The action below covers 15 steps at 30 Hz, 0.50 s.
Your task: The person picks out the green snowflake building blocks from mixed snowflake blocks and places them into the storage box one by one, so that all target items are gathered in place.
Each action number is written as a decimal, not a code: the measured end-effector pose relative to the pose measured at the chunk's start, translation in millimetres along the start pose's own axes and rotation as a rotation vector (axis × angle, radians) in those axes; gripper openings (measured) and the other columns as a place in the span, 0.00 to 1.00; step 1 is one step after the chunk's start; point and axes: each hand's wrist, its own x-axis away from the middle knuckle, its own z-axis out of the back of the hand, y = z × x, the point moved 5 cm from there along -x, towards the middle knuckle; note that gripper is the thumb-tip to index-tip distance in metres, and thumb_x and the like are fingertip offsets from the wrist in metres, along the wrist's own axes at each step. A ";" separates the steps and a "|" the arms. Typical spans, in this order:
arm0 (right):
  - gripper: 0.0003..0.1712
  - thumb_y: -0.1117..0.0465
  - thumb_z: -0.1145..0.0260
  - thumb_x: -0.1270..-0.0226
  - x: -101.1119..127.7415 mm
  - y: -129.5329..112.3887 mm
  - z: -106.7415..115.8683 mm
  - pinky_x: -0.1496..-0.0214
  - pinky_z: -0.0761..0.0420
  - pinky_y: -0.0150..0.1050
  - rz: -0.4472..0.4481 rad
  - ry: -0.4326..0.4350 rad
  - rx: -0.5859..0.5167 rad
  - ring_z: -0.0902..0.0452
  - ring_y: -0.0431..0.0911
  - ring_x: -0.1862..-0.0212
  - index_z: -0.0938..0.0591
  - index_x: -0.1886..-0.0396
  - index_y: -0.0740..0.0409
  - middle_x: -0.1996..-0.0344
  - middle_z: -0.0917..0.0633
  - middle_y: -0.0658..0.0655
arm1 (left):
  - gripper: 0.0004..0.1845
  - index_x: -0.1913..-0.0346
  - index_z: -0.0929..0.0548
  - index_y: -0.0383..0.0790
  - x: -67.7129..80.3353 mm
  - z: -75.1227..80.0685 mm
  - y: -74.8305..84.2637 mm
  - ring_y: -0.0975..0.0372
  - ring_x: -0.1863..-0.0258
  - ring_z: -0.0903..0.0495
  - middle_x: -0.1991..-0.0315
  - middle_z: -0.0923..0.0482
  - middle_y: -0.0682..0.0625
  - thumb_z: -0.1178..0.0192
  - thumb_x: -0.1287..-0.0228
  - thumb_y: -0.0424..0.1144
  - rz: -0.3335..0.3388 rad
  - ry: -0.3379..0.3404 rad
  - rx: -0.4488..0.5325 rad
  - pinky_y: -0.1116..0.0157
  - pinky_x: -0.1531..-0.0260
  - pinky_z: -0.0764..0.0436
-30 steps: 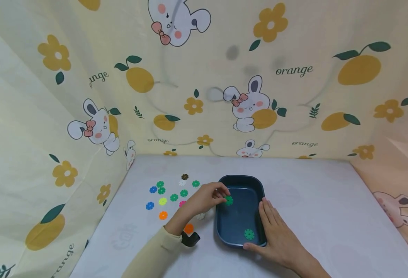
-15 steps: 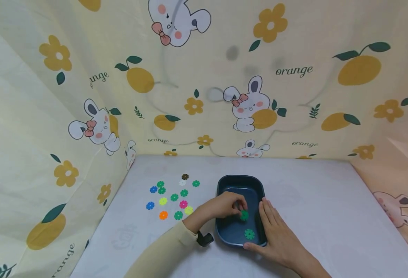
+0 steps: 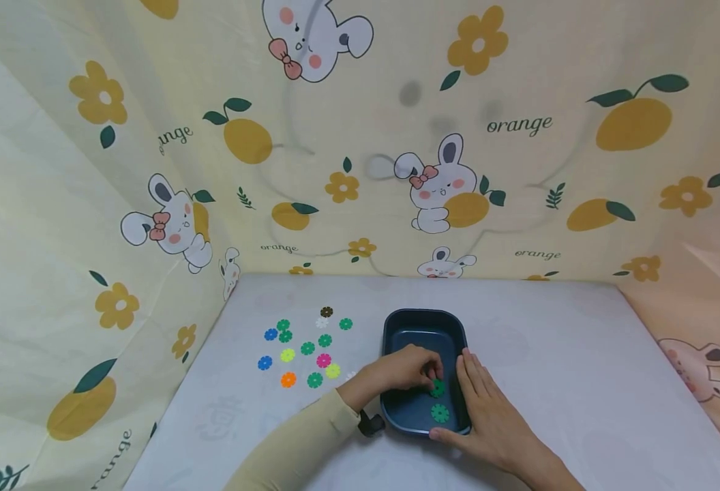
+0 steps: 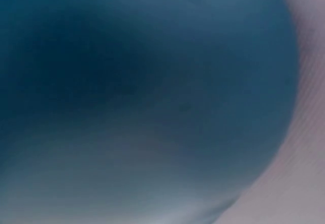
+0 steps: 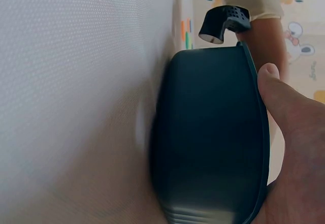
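A dark blue tray (image 3: 424, 319) stands in the middle of the white table (image 3: 568, 354). My left hand (image 3: 431, 382) reaches into it and pinches a green flower-shaped disc (image 3: 438, 389) low over the tray floor. A second green disc (image 3: 440, 412) lies just nearer on the floor. With straight fingers, my right hand (image 3: 479, 402) lies flat along the tray's right wall, and its thumb (image 5: 277, 89) rests on the near rim. The right wrist view shows the tray's outer wall (image 5: 213, 132). A blurred blue surface (image 4: 142, 92) fills the left wrist view.
Several flower discs (image 3: 305, 348) in green, blue, orange, pink, yellow, white and brown lie scattered on the table left of the tray. Printed cloth walls (image 3: 90, 225) close the table in at the back and both sides.
My left hand carried the green disc from the tray's far left rim down and nearer, close to the disc lying inside. The right hand stayed against the tray.
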 end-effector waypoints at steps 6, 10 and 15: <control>0.79 0.14 0.36 0.44 -0.5 -1.0 -0.2 0.20 0.38 0.64 0.001 -0.004 0.004 0.53 0.66 0.15 0.45 0.16 0.72 0.15 0.49 0.71 | 0.08 0.51 0.12 0.44 1.1 -1.4 0.3 0.74 0.65 0.23 0.63 0.17 0.59 0.27 0.30 0.34 0.002 0.033 -0.060 0.78 0.61 0.23; 0.80 0.13 0.36 0.44 -1.0 -1.3 -0.5 0.20 0.39 0.64 -0.003 -0.011 0.005 0.53 0.66 0.15 0.46 0.15 0.71 0.14 0.49 0.70 | 0.08 0.50 0.13 0.46 8.4 7.5 0.7 0.73 0.64 0.23 0.61 0.16 0.59 0.28 0.27 0.39 0.036 0.080 -0.100 0.77 0.60 0.22; 0.80 0.12 0.37 0.45 -0.5 -1.9 -0.3 0.20 0.38 0.65 -0.009 -0.012 0.008 0.53 0.66 0.15 0.46 0.15 0.71 0.14 0.49 0.70 | 0.08 0.49 0.13 0.47 26.0 32.2 -4.4 0.72 0.62 0.21 0.57 0.14 0.58 0.29 0.26 0.41 0.068 0.161 -0.061 0.76 0.59 0.20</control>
